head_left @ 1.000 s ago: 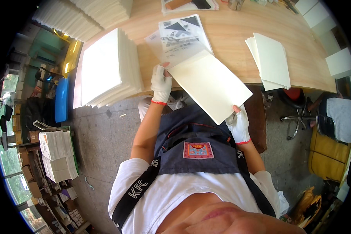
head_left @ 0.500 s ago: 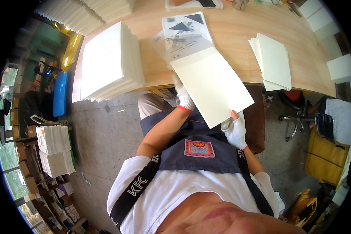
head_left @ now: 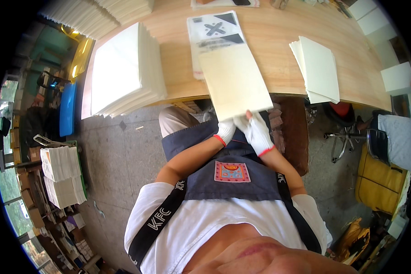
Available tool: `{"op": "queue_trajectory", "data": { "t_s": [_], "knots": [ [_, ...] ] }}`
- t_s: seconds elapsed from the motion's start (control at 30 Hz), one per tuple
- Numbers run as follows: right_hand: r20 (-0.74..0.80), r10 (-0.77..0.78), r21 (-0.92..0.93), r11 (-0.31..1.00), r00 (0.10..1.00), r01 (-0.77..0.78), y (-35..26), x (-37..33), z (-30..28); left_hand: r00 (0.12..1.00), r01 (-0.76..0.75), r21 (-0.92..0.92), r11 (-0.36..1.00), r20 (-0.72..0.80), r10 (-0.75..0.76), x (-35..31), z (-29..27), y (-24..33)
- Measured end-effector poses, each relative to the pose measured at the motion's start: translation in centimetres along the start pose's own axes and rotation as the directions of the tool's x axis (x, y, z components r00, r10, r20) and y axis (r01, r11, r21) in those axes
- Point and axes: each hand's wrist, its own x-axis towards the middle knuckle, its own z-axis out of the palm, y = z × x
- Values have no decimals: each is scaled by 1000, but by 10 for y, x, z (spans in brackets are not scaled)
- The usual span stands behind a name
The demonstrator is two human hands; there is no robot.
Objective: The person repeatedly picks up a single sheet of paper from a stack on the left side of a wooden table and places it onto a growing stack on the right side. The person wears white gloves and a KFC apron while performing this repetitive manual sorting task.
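Observation:
A cream paper pad (head_left: 236, 84) slants from the table over its front edge toward me. Its far end meets a clear plastic bag with dark printed shapes (head_left: 221, 42); how much of the pad lies inside the bag I cannot tell. My right hand (head_left: 256, 132), in a white glove with a red cuff, grips the pad's near edge, thumb on top. Close beside it, my left hand (head_left: 227, 130), gloved alike, is at the near left corner, its fingers hidden beneath the pad. Under the pad's far part lie more printed bags (head_left: 197, 64).
A tall stack of white pads (head_left: 118, 68) stands on the table (head_left: 178, 50) to the left. A smaller fanned pile of pads (head_left: 317, 71) lies at right. More stacks (head_left: 84, 16) rise at the far left. A wheeled chair (head_left: 338, 137) is beyond the right side.
The pad has swung leftward and moved farther over the table, along with the bag at its far end. My left hand has come from the pad's left side to its near edge, beside my right.

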Motion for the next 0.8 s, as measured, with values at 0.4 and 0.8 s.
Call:
{"op": "queue_trajectory", "data": {
  "t_s": [0.4,0.8],
  "knots": [
    [277,62,-739,652,959,172,-24,18,33,990,120,12,993,75,-120,-8,-64,72],
    [757,108,-488,-563,645,667,9,57,59,989,65,185,981,118,-88,11,-97,90]
  ]
}}
